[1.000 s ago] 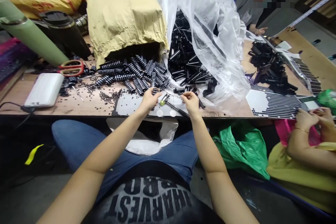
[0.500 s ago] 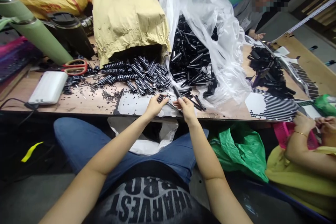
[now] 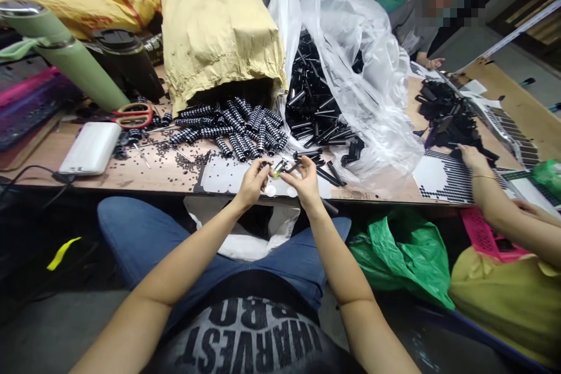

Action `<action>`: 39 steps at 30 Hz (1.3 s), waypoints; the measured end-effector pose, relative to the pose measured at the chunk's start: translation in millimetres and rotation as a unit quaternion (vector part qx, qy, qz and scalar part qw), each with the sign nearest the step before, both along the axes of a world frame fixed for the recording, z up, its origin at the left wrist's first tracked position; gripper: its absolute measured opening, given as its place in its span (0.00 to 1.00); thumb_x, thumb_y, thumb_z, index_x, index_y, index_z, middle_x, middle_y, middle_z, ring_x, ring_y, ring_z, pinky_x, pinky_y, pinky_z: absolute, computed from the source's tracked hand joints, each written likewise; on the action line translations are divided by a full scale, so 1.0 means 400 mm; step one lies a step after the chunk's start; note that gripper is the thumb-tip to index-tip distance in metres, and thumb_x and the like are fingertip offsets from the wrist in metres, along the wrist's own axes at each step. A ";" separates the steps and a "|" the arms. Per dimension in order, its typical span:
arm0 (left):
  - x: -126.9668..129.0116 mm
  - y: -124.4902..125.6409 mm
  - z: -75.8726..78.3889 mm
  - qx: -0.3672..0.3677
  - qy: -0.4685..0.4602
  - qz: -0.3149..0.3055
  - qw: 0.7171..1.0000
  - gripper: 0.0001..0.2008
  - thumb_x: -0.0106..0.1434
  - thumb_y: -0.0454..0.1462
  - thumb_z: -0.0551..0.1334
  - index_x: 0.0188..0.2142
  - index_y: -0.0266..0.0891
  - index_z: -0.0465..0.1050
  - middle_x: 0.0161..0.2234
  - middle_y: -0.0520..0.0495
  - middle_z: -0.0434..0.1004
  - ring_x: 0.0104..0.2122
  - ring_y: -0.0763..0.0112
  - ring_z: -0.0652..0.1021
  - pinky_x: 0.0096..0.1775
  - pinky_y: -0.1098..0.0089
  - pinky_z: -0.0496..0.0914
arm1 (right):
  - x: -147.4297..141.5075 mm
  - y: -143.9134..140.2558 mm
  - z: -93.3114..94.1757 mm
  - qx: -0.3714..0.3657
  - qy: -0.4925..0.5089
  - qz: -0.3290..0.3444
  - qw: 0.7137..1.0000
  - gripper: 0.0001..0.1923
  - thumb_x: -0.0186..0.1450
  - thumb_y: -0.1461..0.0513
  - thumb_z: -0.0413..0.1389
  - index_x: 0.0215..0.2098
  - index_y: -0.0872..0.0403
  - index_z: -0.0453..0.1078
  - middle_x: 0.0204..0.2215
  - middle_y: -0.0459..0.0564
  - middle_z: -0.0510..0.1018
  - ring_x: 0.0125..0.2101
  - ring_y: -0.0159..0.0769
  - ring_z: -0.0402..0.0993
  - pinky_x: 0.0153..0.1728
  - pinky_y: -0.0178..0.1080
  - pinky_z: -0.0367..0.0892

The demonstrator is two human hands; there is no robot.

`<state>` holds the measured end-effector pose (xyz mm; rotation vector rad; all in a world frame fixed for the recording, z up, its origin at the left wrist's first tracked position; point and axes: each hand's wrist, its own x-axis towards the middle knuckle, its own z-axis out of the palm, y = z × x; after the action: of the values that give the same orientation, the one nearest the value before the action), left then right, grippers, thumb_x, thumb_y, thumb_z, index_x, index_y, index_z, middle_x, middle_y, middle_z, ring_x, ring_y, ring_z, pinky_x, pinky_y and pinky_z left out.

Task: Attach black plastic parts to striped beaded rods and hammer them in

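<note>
My left hand and my right hand meet at the near edge of the wooden table. Between their fingertips they pinch a small black part with a yellow-green tip. Just beyond lies a pile of black-and-white ribbed grips spilling from a brown paper sack. To the right, black tubes fill a clear plastic bag. A white sheet with punched holes lies under my hands.
Red-handled scissors, a white box, a green bottle and a black cup stand at the left. A co-worker's hand reaches a pile of black parts on the right. A green bag hangs below.
My hands came together and lifted slightly off the table, the small part now between them. The co-worker's hand reached forward onto the dotted sheet on the right.
</note>
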<state>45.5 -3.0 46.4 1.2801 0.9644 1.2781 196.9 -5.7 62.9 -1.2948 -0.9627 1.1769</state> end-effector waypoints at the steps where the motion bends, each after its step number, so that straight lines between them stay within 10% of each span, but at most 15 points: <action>1: -0.004 -0.002 0.008 -0.036 -0.045 -0.016 0.998 0.20 0.64 0.51 0.55 0.46 0.38 0.68 0.26 0.52 0.68 0.18 0.78 0.65 0.18 0.76 0.60 | 0.010 -0.010 0.006 0.042 -0.047 0.014 0.998 0.52 0.38 0.53 0.73 0.56 0.47 0.55 0.59 0.54 0.58 0.59 0.44 0.61 0.56 0.47 0.66; 5: -0.013 -0.002 0.023 -0.094 -0.089 -0.026 0.991 0.25 0.63 0.53 0.56 0.51 0.39 0.68 0.19 0.58 0.59 0.12 0.79 0.60 0.14 0.77 0.53 | 0.024 -0.062 0.039 0.164 -0.220 0.139 0.951 0.57 0.42 0.52 0.72 0.63 0.50 0.49 0.63 0.59 0.53 0.63 0.48 0.52 0.60 0.51 0.61; 9: -0.024 0.015 -0.016 0.013 0.133 0.054 0.990 0.24 0.67 0.50 0.51 0.54 0.38 0.69 0.26 0.49 0.71 0.22 0.72 0.70 0.26 0.71 0.66 | 0.033 -0.085 0.020 0.134 -0.280 0.254 0.916 0.53 0.47 0.51 0.70 0.64 0.51 0.50 0.62 0.60 0.57 0.61 0.48 0.58 0.57 0.51 0.64; 15: -0.087 -0.020 -0.124 0.166 0.521 0.104 0.831 0.20 0.66 0.38 0.55 0.57 0.34 0.67 0.44 0.32 0.74 0.45 0.52 0.72 0.45 0.56 0.65 | 0.094 -0.038 -0.093 0.088 -0.363 0.211 0.903 0.51 0.46 0.50 0.70 0.62 0.55 0.54 0.60 0.63 0.60 0.59 0.51 0.60 0.56 0.52 0.65; 21: -0.128 -0.034 -0.103 0.210 0.271 0.174 0.923 0.12 0.62 0.41 0.63 0.42 0.37 0.74 0.38 0.42 0.75 0.41 0.62 0.74 0.45 0.62 0.69 | 0.097 -0.015 -0.102 0.119 -0.441 0.181 0.871 0.54 0.45 0.50 0.70 0.63 0.58 0.53 0.60 0.66 0.59 0.62 0.55 0.53 0.63 0.57 0.51; 26: -0.060 0.010 -0.053 0.068 -0.017 0.167 0.984 0.17 0.60 0.48 0.64 0.42 0.39 0.73 0.36 0.47 0.74 0.37 0.68 0.75 0.43 0.68 0.69 | 0.076 -0.044 -0.064 0.163 -0.387 0.217 0.881 0.55 0.49 0.49 0.68 0.66 0.54 0.45 0.62 0.63 0.53 0.64 0.50 0.51 0.62 0.54 0.57; 32: -0.003 0.022 0.010 -0.147 -0.331 0.070 0.929 0.18 0.62 0.49 0.61 0.45 0.39 0.69 0.29 0.52 0.70 0.24 0.76 0.73 0.29 0.73 0.70 | 0.062 -0.068 -0.028 0.191 -0.351 0.252 0.881 0.61 0.48 0.51 0.69 0.68 0.53 0.38 0.64 0.63 0.48 0.66 0.49 0.45 0.62 0.52 0.59; 39: -0.025 -0.013 0.055 -0.198 -0.267 -0.011 0.943 0.23 0.59 0.50 0.63 0.48 0.38 0.69 0.19 0.59 0.63 0.11 0.82 0.61 0.13 0.80 0.52 | 0.045 -0.076 0.010 0.202 -0.311 0.264 0.891 0.58 0.48 0.52 0.70 0.67 0.51 0.43 0.63 0.61 0.49 0.66 0.50 0.45 0.61 0.52 0.61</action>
<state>35.6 -8.1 68.3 0.5839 0.7556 1.2414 214.9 -35.9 66.8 -1.1030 -2.0163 0.8686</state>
